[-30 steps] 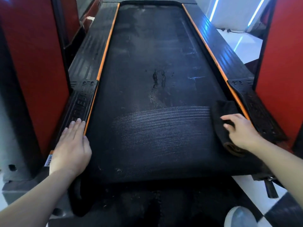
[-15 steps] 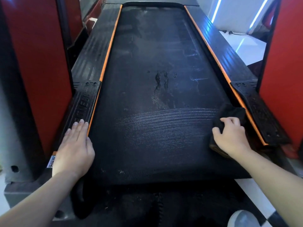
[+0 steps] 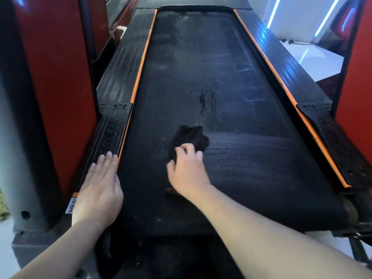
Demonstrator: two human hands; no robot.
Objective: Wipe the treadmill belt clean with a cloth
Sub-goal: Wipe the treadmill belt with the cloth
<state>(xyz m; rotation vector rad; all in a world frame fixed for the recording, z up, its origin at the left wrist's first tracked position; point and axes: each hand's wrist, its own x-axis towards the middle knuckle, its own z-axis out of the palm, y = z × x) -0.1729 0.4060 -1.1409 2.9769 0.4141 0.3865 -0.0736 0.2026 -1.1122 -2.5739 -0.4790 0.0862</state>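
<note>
The black treadmill belt [image 3: 211,81] runs away from me, dusty and smudged in its far half, with a darker wiped band across the near part to the right. A dark cloth [image 3: 190,137] lies on the belt left of centre. My right hand [image 3: 186,172] holds the cloth from the near side, fingers curled over it, pressing it onto the belt. My left hand [image 3: 99,188] rests flat, fingers straight, on the left side rail [image 3: 112,129] by the orange edge strip.
Orange-trimmed black side rails [image 3: 314,121] flank the belt. Red upright panels stand close on the left [image 3: 54,87] and right [image 3: 356,77]. White floor [image 3: 314,57] with a cable lies at the far right. The belt's near end drops to a dark base.
My right hand has swept the cloth from the belt's right edge leftward to left of centre, leaving a darker wiped streak behind it. My left hand has stayed on the left rail.
</note>
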